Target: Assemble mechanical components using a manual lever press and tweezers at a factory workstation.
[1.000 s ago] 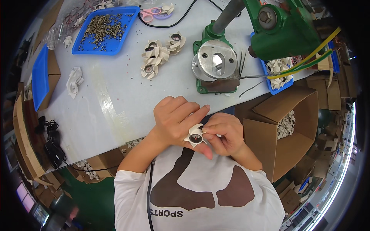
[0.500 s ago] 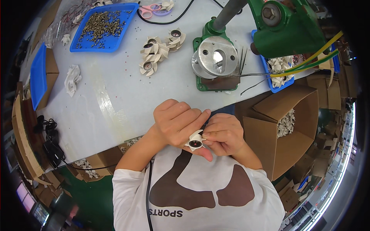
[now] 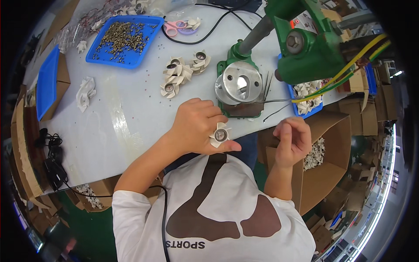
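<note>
standing beyond both hands, the green press (image 3: 305, 63) is largest. the left hand (image 3: 196, 122) clasps the white fan wheel (image 3: 221, 135) beside its outstretched thumb; the right hand (image 3: 294, 140), well apart, is half curled, pinching what i cannot tell. the wheel looks light and stiff, its thin blades fragile: best gripped by its round hub.

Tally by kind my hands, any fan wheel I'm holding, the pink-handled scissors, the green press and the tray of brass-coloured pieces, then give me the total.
Hands: 2, left hand and right hand
Off-white fan wheel, in the left hand: 1
Pink-handled scissors: 1
Green press: 1
Blue tray of brass-coloured pieces: 1
Total: 6
</note>
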`<action>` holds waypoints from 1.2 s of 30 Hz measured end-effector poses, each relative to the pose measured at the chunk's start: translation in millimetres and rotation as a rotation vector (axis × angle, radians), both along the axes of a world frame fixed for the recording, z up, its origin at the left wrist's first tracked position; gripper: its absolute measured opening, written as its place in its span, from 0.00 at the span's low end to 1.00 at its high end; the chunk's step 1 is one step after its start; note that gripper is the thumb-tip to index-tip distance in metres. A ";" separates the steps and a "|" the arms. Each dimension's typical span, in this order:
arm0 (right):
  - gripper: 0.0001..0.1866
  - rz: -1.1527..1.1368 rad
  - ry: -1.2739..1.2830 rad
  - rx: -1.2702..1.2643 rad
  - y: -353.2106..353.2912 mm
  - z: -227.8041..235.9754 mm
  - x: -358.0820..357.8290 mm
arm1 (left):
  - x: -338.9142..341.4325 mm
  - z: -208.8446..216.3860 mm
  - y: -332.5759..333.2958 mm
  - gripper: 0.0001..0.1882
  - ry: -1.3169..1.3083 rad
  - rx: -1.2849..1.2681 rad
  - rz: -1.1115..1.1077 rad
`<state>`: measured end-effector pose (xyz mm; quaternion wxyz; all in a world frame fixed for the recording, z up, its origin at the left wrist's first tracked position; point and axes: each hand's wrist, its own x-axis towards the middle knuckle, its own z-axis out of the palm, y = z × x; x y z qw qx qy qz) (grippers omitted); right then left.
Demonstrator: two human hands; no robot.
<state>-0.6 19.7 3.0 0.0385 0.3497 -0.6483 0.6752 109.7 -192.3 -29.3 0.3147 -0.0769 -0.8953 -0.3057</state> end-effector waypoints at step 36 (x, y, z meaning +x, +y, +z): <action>0.11 0.390 0.057 -0.049 -59.9 24.6 -15.5 | -32.8 5.4 13.9 0.30 0.032 0.130 -0.032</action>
